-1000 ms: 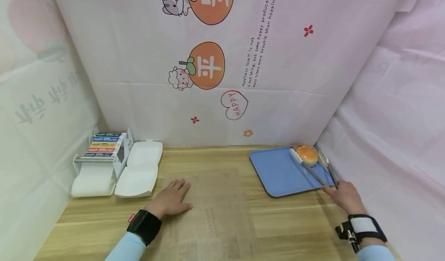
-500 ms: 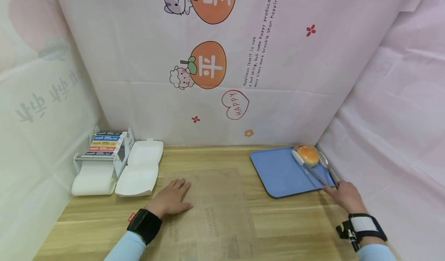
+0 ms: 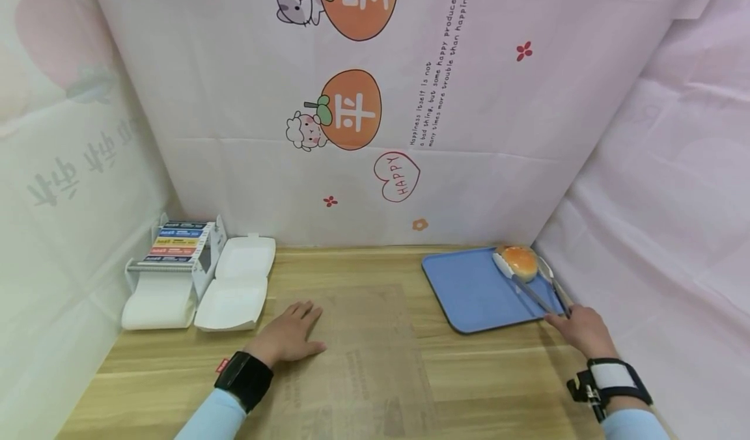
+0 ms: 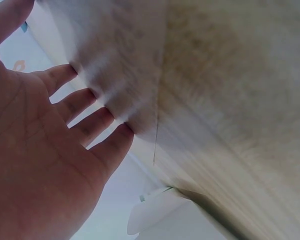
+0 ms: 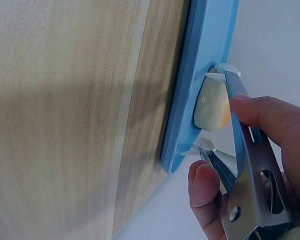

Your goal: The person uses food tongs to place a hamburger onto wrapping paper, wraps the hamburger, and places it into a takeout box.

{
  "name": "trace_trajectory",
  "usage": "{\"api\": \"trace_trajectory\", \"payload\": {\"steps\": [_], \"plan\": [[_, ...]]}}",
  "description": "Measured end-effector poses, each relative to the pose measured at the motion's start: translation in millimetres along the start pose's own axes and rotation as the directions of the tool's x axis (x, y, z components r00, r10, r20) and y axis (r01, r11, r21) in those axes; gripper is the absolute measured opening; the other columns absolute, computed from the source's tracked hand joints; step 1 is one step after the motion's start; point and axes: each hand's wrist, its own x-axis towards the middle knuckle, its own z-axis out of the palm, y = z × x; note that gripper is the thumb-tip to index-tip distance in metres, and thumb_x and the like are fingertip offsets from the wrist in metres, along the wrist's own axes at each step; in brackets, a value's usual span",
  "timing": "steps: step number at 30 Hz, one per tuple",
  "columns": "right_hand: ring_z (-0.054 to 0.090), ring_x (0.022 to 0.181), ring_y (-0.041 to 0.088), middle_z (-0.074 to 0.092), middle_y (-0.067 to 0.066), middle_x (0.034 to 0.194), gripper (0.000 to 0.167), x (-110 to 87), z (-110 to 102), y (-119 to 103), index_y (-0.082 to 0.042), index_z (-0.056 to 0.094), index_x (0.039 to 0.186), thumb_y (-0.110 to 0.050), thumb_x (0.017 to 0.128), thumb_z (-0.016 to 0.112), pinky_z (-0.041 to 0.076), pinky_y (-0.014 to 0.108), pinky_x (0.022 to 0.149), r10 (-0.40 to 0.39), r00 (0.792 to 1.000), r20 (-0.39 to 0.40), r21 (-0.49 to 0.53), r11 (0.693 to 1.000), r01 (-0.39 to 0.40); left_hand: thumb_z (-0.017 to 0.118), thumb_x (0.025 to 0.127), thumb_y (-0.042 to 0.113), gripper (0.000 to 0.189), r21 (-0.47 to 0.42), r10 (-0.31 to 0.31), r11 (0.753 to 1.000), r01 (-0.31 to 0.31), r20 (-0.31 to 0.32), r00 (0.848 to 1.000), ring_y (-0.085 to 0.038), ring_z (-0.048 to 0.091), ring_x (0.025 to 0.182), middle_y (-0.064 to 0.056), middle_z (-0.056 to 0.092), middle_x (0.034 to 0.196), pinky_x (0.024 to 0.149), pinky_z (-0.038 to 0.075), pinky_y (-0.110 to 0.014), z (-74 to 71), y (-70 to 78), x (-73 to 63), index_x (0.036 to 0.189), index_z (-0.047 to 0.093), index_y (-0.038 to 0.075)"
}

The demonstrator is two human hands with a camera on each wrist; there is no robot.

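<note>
My left hand point(image 3: 288, 337) lies with its fingers spread on a sheet of brown paper point(image 3: 363, 362); in the left wrist view its fingertips point(image 4: 121, 131) touch the sheet. My right hand point(image 3: 586, 332) grips metal tongs point(image 5: 255, 200) with pale tips, thumb on one arm and fingers on the other. A round, golden-topped bun point(image 3: 519, 263) sits between the tong tips, at the far right corner of a blue tray point(image 3: 469, 290). One tip is right at the bun's left side. Past its other side, the second tip stands a little apart, as the right wrist view shows.
At the back left stands a dispenser point(image 3: 176, 241) with colourful label strips and a white roll point(image 3: 158, 303). Beside it lies an opened white clamshell box point(image 3: 231, 302). Printed cloth point(image 3: 457, 192) walls the wooden table point(image 3: 346, 264) at the back and sides, close to the tray's right end.
The left tip of the tongs has shifted slightly right, closer to the bun, and the tongs have narrowed a little. My left hand stays in place.
</note>
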Motion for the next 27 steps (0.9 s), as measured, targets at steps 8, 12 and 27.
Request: {"api": "trace_trajectory", "payload": {"steps": [8, 12, 27], "plan": [[0.051, 0.066, 0.027, 0.051, 0.013, 0.073, 0.047, 0.7, -0.7, -1.3, 0.005, 0.052, 0.086, -0.040, 0.098, 0.061, 0.043, 0.034, 0.054, 0.011, 1.000, 0.009, 0.002, 1.000, -0.011, 0.067, 0.094, 0.049, 0.079, 0.001, -0.004, 1.000, 0.004, 0.006, 1.000, -0.044, 0.029, 0.147, -0.024, 0.035, 0.159, 0.118, 0.031, -0.054, -0.1, -0.3, 0.2, 0.152, 0.043, 0.002], [0.052, 0.068, 0.028, 0.053, 0.015, 0.075, 0.046, -0.6, -0.2, 0.0, 0.007, 0.054, 0.089, -0.037, 0.099, 0.060, 0.044, 0.036, 0.055, -0.004, 1.000, -0.003, 0.000, 1.000, 0.004, 0.068, 0.094, 0.048, 0.078, -0.006, -0.006, 1.000, 0.006, 0.009, 1.000, -0.045, 0.029, 0.147, -0.025, 0.035, 0.159, 0.118, 0.031, -0.055, -1.8, 1.6, -0.8, 0.152, 0.043, 0.001], [0.049, 0.065, 0.026, 0.049, 0.011, 0.072, 0.044, -4.4, 1.0, 4.8, 0.001, 0.051, 0.083, -0.039, 0.100, 0.060, 0.038, 0.034, 0.054, -0.001, 1.000, -0.029, -0.008, 1.000, 0.001, 0.067, 0.094, 0.048, 0.079, -0.009, -0.015, 1.000, 0.015, 0.021, 1.000, -0.044, 0.028, 0.148, -0.024, 0.034, 0.160, 0.119, 0.030, -0.055, -1.0, 0.4, 0.5, 0.152, 0.042, 0.002]]}}
